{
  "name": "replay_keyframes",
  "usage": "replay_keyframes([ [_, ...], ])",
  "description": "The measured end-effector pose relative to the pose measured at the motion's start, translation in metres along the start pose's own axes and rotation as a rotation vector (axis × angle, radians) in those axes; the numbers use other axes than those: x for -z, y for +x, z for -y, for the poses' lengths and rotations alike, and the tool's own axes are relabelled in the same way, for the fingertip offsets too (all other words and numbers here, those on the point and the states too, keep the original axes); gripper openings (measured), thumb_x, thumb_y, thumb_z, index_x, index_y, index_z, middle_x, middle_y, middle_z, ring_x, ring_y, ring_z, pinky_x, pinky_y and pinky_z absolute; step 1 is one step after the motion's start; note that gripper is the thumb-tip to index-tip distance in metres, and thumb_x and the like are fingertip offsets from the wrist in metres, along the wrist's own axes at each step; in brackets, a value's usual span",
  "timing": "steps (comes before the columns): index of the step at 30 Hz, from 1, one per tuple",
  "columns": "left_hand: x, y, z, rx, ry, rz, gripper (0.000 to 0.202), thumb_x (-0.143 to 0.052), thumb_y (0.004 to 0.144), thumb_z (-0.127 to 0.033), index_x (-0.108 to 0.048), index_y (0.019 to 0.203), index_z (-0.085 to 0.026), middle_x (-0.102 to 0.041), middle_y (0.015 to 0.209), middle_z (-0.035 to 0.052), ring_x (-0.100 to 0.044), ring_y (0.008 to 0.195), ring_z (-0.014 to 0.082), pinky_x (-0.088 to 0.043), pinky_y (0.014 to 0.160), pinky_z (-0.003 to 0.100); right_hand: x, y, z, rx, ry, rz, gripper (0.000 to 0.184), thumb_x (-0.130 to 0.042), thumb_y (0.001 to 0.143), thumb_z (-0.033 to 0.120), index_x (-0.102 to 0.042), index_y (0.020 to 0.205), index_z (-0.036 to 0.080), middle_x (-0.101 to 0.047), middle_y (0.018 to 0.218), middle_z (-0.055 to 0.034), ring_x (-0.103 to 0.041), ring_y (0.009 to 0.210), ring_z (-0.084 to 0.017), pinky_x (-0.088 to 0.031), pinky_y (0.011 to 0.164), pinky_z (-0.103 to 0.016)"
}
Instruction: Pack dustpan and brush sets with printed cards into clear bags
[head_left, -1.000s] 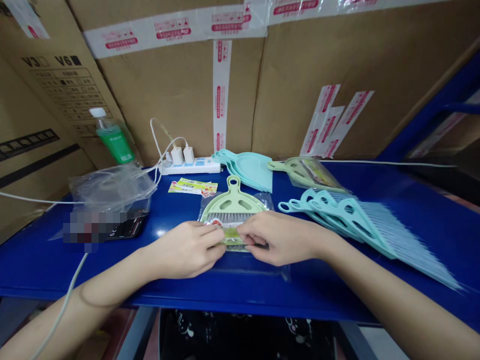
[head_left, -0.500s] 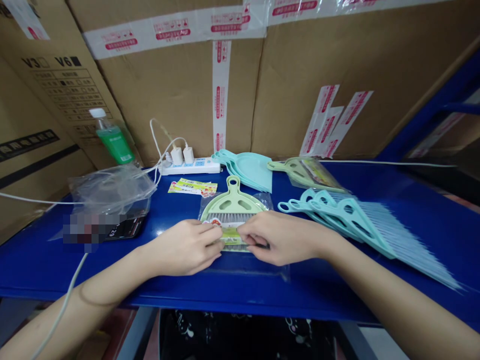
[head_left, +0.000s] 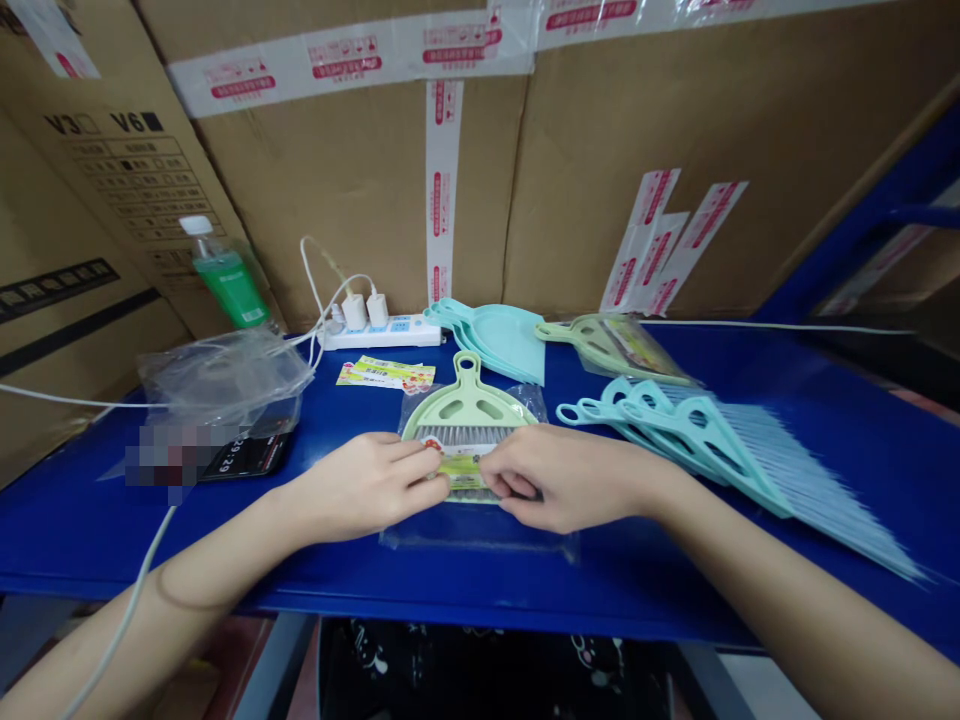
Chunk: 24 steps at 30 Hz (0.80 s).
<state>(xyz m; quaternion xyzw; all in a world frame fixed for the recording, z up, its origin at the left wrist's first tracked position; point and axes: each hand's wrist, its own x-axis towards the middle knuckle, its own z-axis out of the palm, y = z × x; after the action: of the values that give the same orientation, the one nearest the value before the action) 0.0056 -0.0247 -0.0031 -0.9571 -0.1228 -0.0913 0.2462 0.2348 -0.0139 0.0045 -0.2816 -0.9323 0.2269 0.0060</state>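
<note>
A light green dustpan and brush set (head_left: 467, 395) lies in a clear plastic bag (head_left: 480, 540), handle pointing away from me. Across its grey bristles sits a yellow-green and white label card (head_left: 461, 466). My left hand (head_left: 382, 483) has its fingers closed together at the card's left end. At the other end my right hand (head_left: 551, 478) is curled, thumb and forefinger pinching at the card's edge. The fingertips of both hands are partly hidden, and the bag sticks out below them.
Several blue brushes (head_left: 690, 440) lie to the right, with blue dustpans (head_left: 506, 340) and a bagged green set (head_left: 626, 350) behind. Loose label cards (head_left: 384, 374), a power strip (head_left: 382, 332), clear bags (head_left: 225, 370), a phone (head_left: 244, 457) and a green bottle (head_left: 229, 280) stand left.
My left hand has shifted slightly up along the card's left end, and more of the bag's lower left corner shows. My right hand has moved very slightly right, staying at the card's right end.
</note>
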Motion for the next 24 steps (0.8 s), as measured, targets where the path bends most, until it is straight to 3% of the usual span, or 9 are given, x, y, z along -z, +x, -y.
replay_keyframes([
  [6,0.000,-0.001,0.001,0.049,-0.140,0.080,0.024,-0.035,0.090,-0.010,-0.058,0.087,-0.016,-0.062,0.078,0.0030,-0.054,0.063,0.0139,-0.043,0.057,0.026,0.001,-0.001,-0.001,-0.040,0.011,0.024,0.012,-0.054,0.071,0.006,-0.055,0.067,0.017,-0.044,0.051,0.0078,-0.039,0.048,-0.008,-0.028,0.051,-0.022],
  [14,0.002,-0.002,0.005,0.081,-0.306,0.136,0.022,-0.038,0.088,-0.012,-0.058,0.079,-0.015,-0.061,0.075,0.0030,-0.055,0.065,0.0140,-0.043,0.056,0.025,0.011,-0.005,-0.007,-0.119,0.066,0.040,0.013,-0.060,0.073,0.006,-0.054,0.071,0.018,-0.045,0.053,0.0090,-0.043,0.050,-0.009,-0.030,0.054,-0.023],
  [24,0.001,-0.004,0.009,0.137,-0.516,0.162,0.024,-0.038,0.087,-0.013,-0.058,0.074,-0.017,-0.058,0.067,0.0002,-0.054,0.060,0.0126,-0.038,0.052,0.024,0.014,-0.007,-0.019,-0.215,-0.022,0.025,0.034,-0.079,0.066,0.022,-0.045,0.069,0.020,-0.041,0.059,0.0076,-0.042,0.061,-0.013,-0.027,0.058,-0.025],
])
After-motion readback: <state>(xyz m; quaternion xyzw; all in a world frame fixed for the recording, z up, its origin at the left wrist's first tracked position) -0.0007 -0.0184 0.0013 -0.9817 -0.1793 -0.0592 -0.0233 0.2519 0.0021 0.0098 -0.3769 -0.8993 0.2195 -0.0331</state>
